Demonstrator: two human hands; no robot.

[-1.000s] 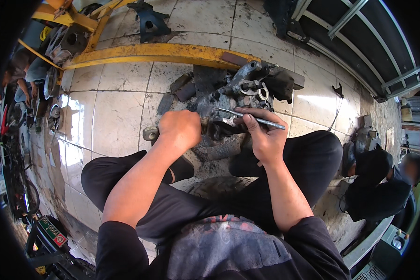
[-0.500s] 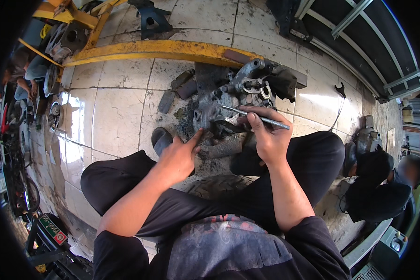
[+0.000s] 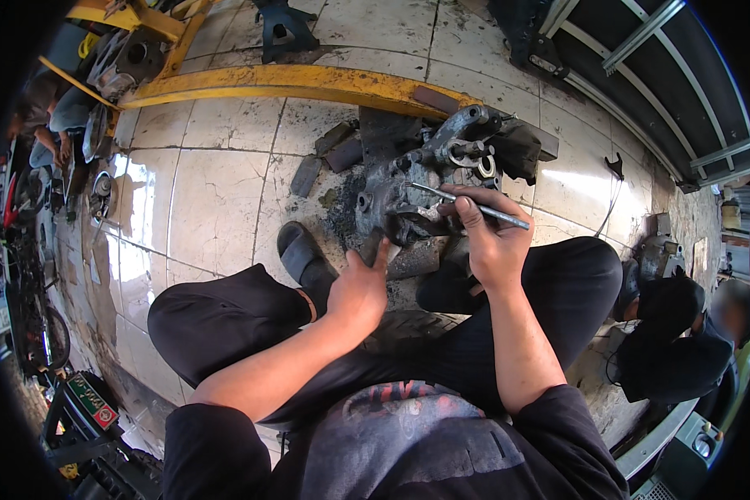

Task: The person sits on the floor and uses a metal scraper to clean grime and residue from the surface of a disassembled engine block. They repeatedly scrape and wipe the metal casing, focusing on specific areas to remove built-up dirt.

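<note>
A grimy grey metal casting (image 3: 421, 179), like a gearbox housing, rests on the floor between my feet. My right hand (image 3: 498, 242) is closed around a thin metal rod-shaped tool (image 3: 508, 217), its narrow end lying over the casting's upper face. My left hand (image 3: 358, 287) is at the casting's near left edge, index finger stretched forward and the other fingers curled. Beside that fingertip shows a small flat piece (image 3: 394, 249), too small to name. The left thumb is hidden. Two pale rings (image 3: 486, 166) stand on the casting's far right side.
Beyond the casting runs a yellow steel beam (image 3: 292, 86), with a dark blue stand (image 3: 285, 33) behind it. Small dark blocks (image 3: 307, 176) lie left of the casting. My sandalled foot (image 3: 298, 250) is close by. Another person (image 3: 675, 333) sits at the right; a person's hands (image 3: 61, 150) show far left.
My left hand has slid right along the casting's near edge. My right hand keeps its grip on the rod-shaped tool over the casting. The whole view has shifted slightly.
</note>
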